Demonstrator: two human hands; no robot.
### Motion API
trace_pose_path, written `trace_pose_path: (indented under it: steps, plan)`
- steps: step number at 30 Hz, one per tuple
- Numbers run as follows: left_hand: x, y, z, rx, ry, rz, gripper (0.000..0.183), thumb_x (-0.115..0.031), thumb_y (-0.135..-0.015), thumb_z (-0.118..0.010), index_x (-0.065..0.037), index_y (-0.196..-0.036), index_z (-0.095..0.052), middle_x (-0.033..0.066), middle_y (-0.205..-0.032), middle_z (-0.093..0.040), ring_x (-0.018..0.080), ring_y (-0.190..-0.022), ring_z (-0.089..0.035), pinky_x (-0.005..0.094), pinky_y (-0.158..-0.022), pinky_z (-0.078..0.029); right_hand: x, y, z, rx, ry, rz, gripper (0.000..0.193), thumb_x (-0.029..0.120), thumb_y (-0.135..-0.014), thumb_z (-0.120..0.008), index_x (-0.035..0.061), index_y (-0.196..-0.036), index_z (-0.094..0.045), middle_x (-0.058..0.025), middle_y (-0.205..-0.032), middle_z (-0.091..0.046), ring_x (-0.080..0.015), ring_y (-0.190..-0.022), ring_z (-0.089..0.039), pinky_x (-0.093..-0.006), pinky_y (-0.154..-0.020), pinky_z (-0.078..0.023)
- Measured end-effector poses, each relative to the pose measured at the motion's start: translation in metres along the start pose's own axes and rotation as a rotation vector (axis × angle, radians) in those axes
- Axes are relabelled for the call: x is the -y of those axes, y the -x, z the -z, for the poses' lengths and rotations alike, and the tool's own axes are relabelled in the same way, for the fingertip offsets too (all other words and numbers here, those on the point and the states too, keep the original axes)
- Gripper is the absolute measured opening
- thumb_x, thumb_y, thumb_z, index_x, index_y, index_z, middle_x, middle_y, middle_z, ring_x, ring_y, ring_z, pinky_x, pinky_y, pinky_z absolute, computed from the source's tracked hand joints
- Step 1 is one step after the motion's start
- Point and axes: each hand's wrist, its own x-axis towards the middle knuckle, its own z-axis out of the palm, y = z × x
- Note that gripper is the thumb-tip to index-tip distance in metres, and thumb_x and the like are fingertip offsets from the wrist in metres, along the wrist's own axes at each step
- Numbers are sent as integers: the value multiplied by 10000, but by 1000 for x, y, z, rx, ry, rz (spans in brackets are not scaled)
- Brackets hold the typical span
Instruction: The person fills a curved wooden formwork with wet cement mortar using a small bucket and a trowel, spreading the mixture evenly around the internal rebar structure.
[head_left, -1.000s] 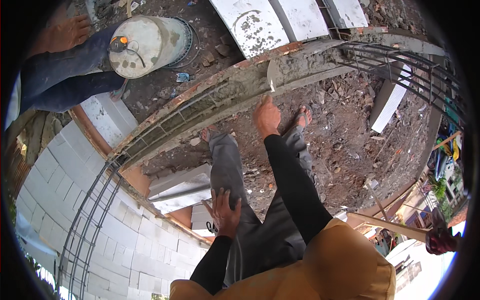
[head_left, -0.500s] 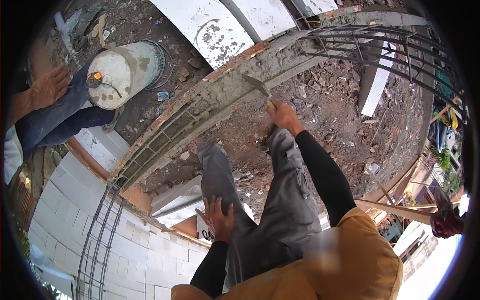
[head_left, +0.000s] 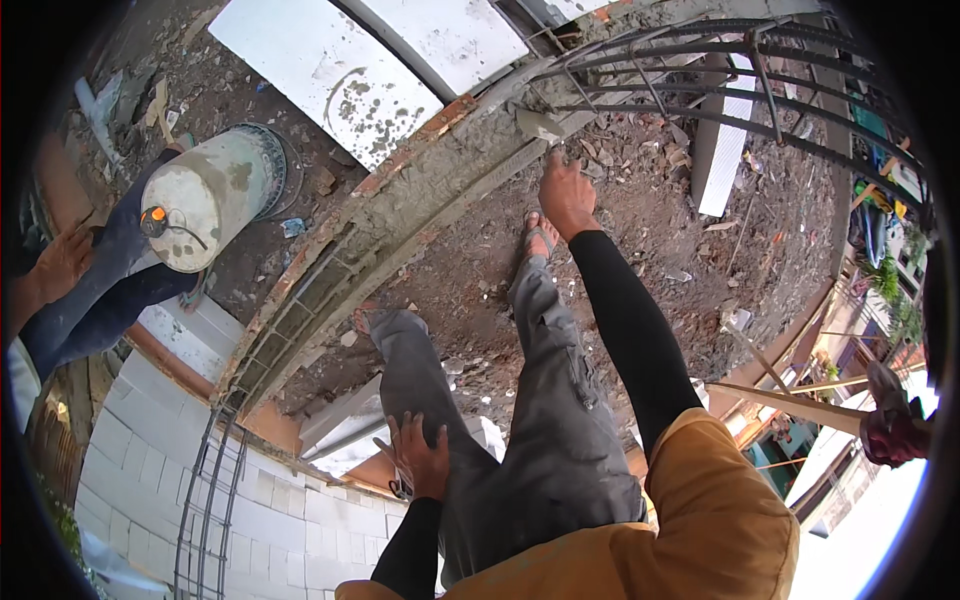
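My right hand (head_left: 568, 195) is closed round the handle of a trowel (head_left: 540, 125), held at the inner edge of a long form. Wet grey concrete (head_left: 430, 180) fills much of that form, and the blade is at the concrete near where a rebar cage (head_left: 700, 75) comes out. The grip itself is mostly hidden by my fingers. Fingers spread, my left hand (head_left: 420, 458) rests on my left thigh and holds nothing. Toward the left end of the form, steel bars (head_left: 300, 300) show uncovered by concrete.
White panels (head_left: 370, 85) lie beyond the form. At left stands a stained bucket (head_left: 185, 215) with a small orange-and-black object (head_left: 155, 220) on it, beside another person's hand (head_left: 62, 268). A white block (head_left: 725, 150) lies on rubble. Rebar (head_left: 210, 490) crosses the block wall at lower left.
My right hand and the trowel have moved farther along the form, toward the rebar cage. My right foot now shows farther forward. My left hand stays on my thigh.
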Motion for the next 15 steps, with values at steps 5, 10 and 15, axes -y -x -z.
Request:
trace_pose_path:
  steps: [5, 10, 15]
  plan:
    - [-16, -6, 3, 8, -18, -5, 497, -377, -866, -699, -64, -1243, -616, 155, -1378, -560, 384, -1436, -329, 652, -1174, -64, 23, -3, -60, 131, -274, -227, 348, 288, -972, -500, 68, -1242, -503, -281, -1139, -634, -481, -1029, -645, -556, -886, -518]
    - [-4, -2, 3, -8, -8, 12, 496, -384, -875, -684, -64, -1248, -610, 152, -1376, -560, 381, -1441, -319, 641, -1181, -60, -18, 66, -9, 2, -246, -145, 417, 308, -964, -509, 117, -1334, -501, -302, -1085, -641, -477, -958, -656, -563, -848, -519]
    - [-10, -6, -3, 37, -24, 21, 496, -392, -875, -676, -72, -1250, -610, 145, -1381, -555, 367, -1451, -303, 633, -1189, -49, -92, -20, -3, 4, -141, -32, 448, 337, -986, -503, 79, -1353, -509, -282, -1103, -659, -468, -977, -653, -544, -838, -522]
